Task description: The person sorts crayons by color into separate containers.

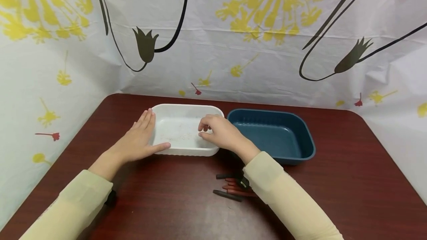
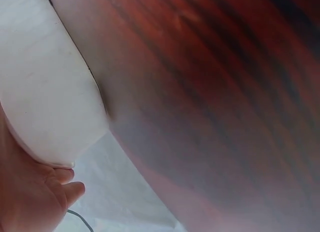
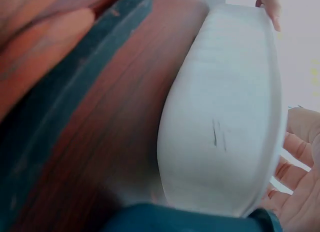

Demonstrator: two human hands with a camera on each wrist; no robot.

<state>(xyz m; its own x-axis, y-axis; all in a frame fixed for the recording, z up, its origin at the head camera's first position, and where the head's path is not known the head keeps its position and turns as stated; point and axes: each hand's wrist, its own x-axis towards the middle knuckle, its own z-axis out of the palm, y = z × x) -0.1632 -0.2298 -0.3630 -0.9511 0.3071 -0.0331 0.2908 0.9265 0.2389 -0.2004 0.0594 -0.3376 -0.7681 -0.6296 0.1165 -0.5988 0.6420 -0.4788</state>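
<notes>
no words, numbers or signs can be read here, not on the white tray (image 1: 181, 129), the blue tray (image 1: 277, 136) or the table (image 1: 333, 180).

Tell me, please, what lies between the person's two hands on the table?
The white tray lies between them in the head view: left hand against its left side, right hand over its right part.

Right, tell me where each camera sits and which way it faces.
Head: above, facing forward and down at the table, white tray, blue tray; left hand, right hand and sleeves show.
Left wrist: low beside the white tray; fingers show.
Right wrist: low between both trays; fingers show.
All three share the white tray.
</notes>
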